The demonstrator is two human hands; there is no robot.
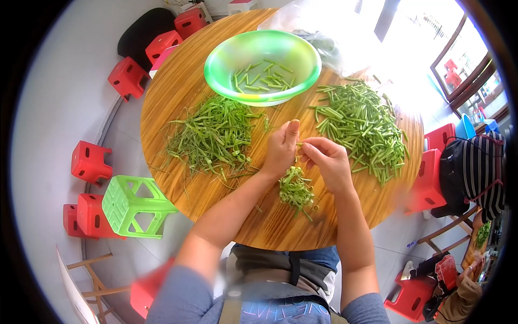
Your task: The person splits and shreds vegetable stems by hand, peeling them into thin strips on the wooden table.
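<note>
My left hand (282,148) is closed with the thumb up, and a thin green stem shows between it and my right hand. My right hand (327,161) pinches at that stem, thumb and forefinger together. Just below both hands lies a small heap of pale green trimmings (295,188). A larger pile of leafy green stalks (212,135) spreads to the left of my left hand. Cut green stem pieces (367,127) are heaped beyond my right hand. At the far side a green and white basin (217,63) holds several cut stems (274,81).
The round wooden table (248,224) is in front of me. A clear plastic bag (345,38) lies behind the basin. Red stools (91,162) and a green stool (127,208) stand to the left. At the right are more red stools (423,181) and another person (458,294).
</note>
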